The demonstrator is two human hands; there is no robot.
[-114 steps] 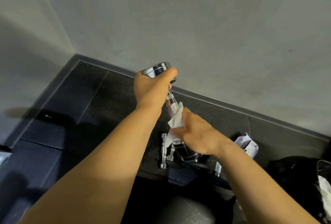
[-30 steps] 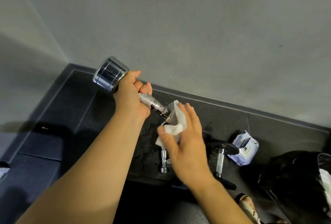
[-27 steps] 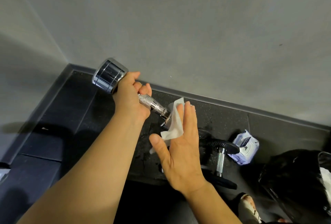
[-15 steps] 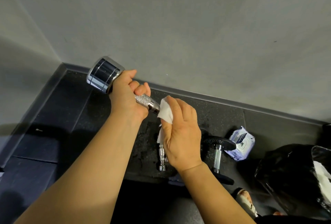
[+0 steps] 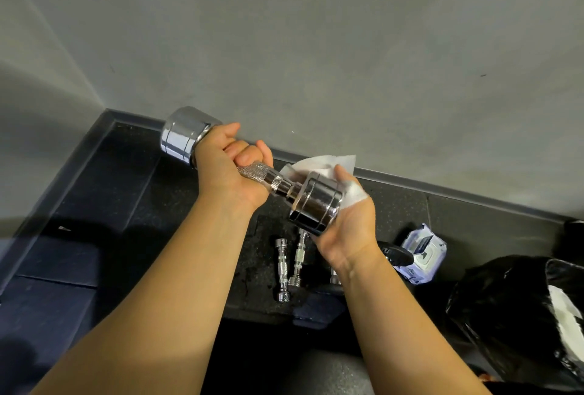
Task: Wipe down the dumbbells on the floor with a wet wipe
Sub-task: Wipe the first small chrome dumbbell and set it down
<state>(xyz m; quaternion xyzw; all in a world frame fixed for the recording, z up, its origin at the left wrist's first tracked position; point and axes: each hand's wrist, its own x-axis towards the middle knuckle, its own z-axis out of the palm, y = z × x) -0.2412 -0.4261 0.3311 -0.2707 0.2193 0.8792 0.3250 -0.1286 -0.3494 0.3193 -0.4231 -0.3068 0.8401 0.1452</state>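
Observation:
A chrome dumbbell [image 5: 316, 202] is held up off the floor, tilted down to the right. My left hand [image 5: 230, 173] grips its knurled handle just below the upper head. My right hand [image 5: 347, 227] cups the lower head from the far side and underneath, with a white wet wipe [image 5: 322, 164] pressed between palm and metal; the wipe's corner sticks up behind the head. On the dark floor below lie two small chrome bars [image 5: 289, 263]. A black dumbbell [image 5: 395, 252] lies mostly hidden behind my right wrist.
A pack of wet wipes [image 5: 423, 252] lies open on the floor near the wall. A black rubbish bag [image 5: 505, 306] with white tissue in it sits at the right. The grey wall and skirting run close behind, with a room corner at the left.
My right hand has slid the wipe from the handle down around the lower head, which now shows. The dumbbell has tilted flatter and the view has shifted slightly.

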